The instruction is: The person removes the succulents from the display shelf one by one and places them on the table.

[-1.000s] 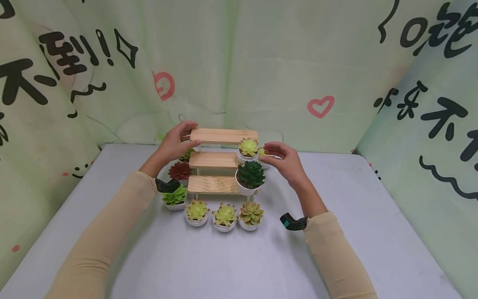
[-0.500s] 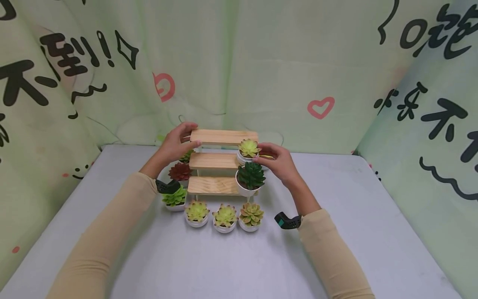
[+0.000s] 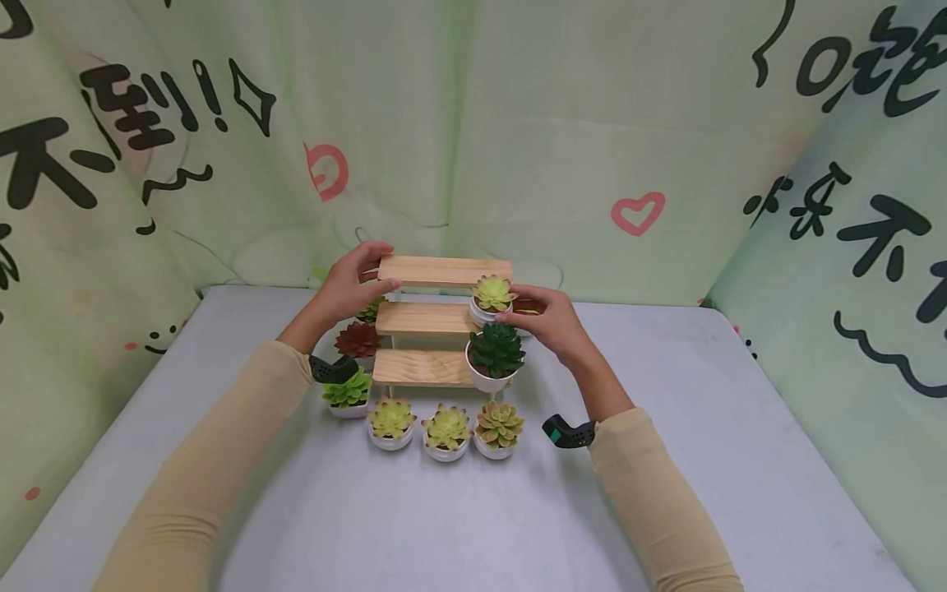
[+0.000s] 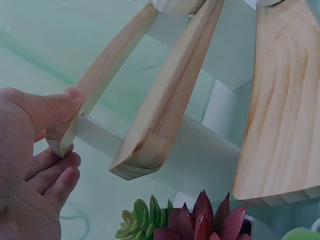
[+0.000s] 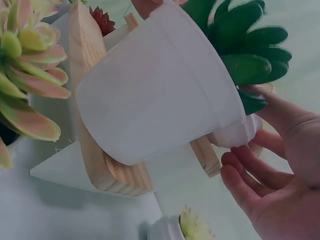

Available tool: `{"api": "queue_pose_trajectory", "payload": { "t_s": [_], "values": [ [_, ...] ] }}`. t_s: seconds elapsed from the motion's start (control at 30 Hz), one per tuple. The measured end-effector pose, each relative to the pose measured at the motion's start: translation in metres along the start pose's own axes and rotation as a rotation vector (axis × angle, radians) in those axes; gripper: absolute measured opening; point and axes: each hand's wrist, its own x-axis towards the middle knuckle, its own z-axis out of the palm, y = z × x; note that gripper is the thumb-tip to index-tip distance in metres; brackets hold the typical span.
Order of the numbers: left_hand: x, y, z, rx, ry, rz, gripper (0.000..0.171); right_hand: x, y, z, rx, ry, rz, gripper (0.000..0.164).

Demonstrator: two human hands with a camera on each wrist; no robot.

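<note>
A three-tier wooden plant stand (image 3: 436, 270) stands at the back of the table. My left hand (image 3: 344, 288) grips the left end of its top board, thumb on one side and fingers curled on the other, as the left wrist view (image 4: 25, 145) shows. On the middle tier's right end is a yellow-green potted succulent (image 3: 493, 293); my right hand (image 3: 551, 322) holds its white pot between thumb and fingers. A dark green potted succulent (image 3: 496, 349) sits on the lowest tier's right end. In the right wrist view its white pot (image 5: 160, 90) partly hides the smaller pot.
Before the stand are three pale succulents in white pots (image 3: 446, 427) in a row. Along its left side stand a bright green succulent (image 3: 346, 390), a dark red one (image 3: 358, 339) and another green one (image 3: 370, 310). A printed curtain (image 3: 533, 148) hangs behind the table.
My right hand has moved left from beside the stand and taken hold of the yellow-green succulent's pot. My left hand stays on the top board.
</note>
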Motion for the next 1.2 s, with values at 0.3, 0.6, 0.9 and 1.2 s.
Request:
{"api": "queue_pose_trajectory", "payload": {
  "t_s": [0.3,0.6,0.9,1.2],
  "values": [
    [0.000,0.001,0.001,-0.004,-0.002,0.000,0.058,0.000,-0.001,0.005,-0.014,0.010,-0.021,0.056],
    [0.003,0.000,0.002,-0.005,-0.003,0.009,0.059,-0.003,0.000,0.002,-0.013,0.029,0.007,0.062],
    [0.004,-0.002,0.002,0.001,0.010,0.010,0.058,-0.007,0.004,-0.003,-0.013,0.055,-0.005,0.063],
    [0.001,-0.003,0.001,0.008,0.008,0.000,0.059,-0.013,0.014,-0.012,-0.008,0.098,0.014,0.064]
  ]
}}
